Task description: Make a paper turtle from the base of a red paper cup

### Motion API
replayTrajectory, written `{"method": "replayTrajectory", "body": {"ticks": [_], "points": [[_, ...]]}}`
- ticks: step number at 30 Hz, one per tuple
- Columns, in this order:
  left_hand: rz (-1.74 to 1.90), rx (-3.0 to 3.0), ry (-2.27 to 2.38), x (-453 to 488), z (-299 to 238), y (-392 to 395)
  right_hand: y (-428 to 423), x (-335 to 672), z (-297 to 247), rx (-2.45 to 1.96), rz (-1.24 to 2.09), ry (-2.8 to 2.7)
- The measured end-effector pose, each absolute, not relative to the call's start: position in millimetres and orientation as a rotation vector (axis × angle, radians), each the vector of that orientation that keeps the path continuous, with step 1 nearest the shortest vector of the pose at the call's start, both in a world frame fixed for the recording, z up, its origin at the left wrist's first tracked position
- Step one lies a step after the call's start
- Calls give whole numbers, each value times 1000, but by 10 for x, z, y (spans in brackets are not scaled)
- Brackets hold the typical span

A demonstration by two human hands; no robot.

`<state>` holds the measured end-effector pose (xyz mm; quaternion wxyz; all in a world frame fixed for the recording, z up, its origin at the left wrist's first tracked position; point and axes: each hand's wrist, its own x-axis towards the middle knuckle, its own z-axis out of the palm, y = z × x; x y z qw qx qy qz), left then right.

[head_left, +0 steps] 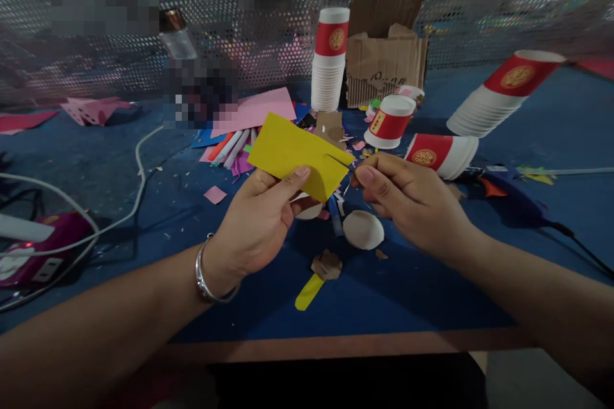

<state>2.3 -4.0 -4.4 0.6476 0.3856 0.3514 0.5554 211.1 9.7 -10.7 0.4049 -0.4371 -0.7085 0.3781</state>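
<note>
My left hand (261, 220) pinches a folded-looking sheet of yellow paper (295, 156) between thumb and fingers, above the table. My right hand (405, 198) is closed around small scissors (341, 162); only a thin dark blade shows, lying across the paper's right end, and the handles are hidden by my fingers. Below the hands lie a white paper disc (363, 230) and a brown scalloped cardboard piece (327, 264), with a yellow paper strip (309, 293) touching it. Another pale disc (308, 209) is partly covered by my left hand.
A tall paper cup stack (328, 86) stands before a cardboard box (386, 67). At right are a leaning stack (494, 99), a tipped cup (448, 154) and a blue glue gun (515, 198). Markers (230, 148) and pink paper (261, 112) lie behind; a white cable (139, 172) crosses the left.
</note>
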Motion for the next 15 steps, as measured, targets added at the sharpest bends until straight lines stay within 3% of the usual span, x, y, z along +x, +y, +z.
{"method": "replayTrajectory", "body": {"ticks": [15], "points": [[1173,1055,886,-15,-97,-19,76,2121,-91,-1125,961,-1800]]}}
